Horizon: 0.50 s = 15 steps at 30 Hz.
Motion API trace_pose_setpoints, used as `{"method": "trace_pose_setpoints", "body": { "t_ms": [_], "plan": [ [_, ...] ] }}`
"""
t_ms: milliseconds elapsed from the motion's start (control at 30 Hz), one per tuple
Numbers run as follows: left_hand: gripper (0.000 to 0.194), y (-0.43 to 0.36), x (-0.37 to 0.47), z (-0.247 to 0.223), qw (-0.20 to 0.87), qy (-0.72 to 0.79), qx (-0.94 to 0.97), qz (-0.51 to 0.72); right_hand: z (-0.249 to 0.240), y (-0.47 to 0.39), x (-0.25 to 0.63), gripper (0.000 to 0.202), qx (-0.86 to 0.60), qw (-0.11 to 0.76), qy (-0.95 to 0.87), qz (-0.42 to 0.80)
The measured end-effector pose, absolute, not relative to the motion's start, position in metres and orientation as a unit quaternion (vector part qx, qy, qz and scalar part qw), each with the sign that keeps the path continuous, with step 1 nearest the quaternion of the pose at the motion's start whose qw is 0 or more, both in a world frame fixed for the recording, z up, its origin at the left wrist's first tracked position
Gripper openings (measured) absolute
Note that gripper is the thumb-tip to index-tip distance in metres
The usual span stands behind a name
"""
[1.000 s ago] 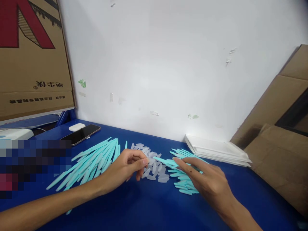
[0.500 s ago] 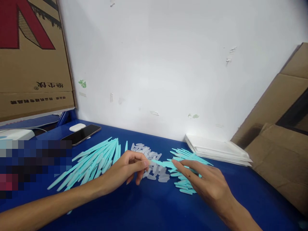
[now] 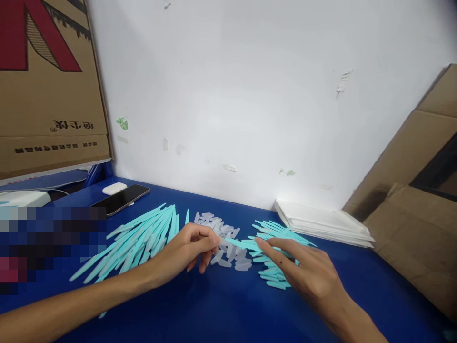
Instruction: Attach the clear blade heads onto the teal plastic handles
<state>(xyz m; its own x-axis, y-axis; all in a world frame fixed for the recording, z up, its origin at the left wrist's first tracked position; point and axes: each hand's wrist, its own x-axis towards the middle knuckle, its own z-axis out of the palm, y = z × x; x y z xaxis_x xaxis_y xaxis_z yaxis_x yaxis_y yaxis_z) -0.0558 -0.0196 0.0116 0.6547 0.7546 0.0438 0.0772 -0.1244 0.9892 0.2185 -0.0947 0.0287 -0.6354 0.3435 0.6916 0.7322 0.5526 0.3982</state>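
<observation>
Between my two hands a slim turquoise piece (image 3: 237, 243) lies roughly level above the blue table. My left hand (image 3: 200, 245) pinches near its left end, where something small and pale may be hidden by the fingertips. My right hand (image 3: 303, 267) pinches the piece's right end between thumb and fingers. Translucent pale caps (image 3: 243, 263) are scattered behind and below the piece. Many long turquoise pieces (image 3: 143, 238) fan out behind my left forearm. Another turquoise pile (image 3: 273, 274) lies beside and partly behind my right hand.
A phone (image 3: 123, 199) and a white case (image 3: 114, 188) lie at the back left. White flat sheets (image 3: 321, 223) are stacked at the back right against the wall. Cardboard boxes stand at the left (image 3: 53, 105) and right (image 3: 410, 238). The blue table (image 3: 214, 309) extends in front.
My left fingers have shifted very slightly to the left at the piece's end. Otherwise both hands keep nearly the same pose, and the piles look unchanged.
</observation>
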Motion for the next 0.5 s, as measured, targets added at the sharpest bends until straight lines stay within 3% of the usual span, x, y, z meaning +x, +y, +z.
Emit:
{"method": "trace_pose_setpoints", "body": {
  "t_ms": [167,500],
  "plan": [
    [0.038,-0.019,-0.056,0.01,0.593,0.293,0.693,0.286,0.027,-0.095,0.219,0.047,-0.325,0.266,-0.843,-0.337],
    [0.044,-0.025,-0.053,0.011,0.625,0.27,0.696,0.23,0.024,-0.098,0.205,0.032,-0.292,0.286,-0.857,-0.314]
  ]
}}
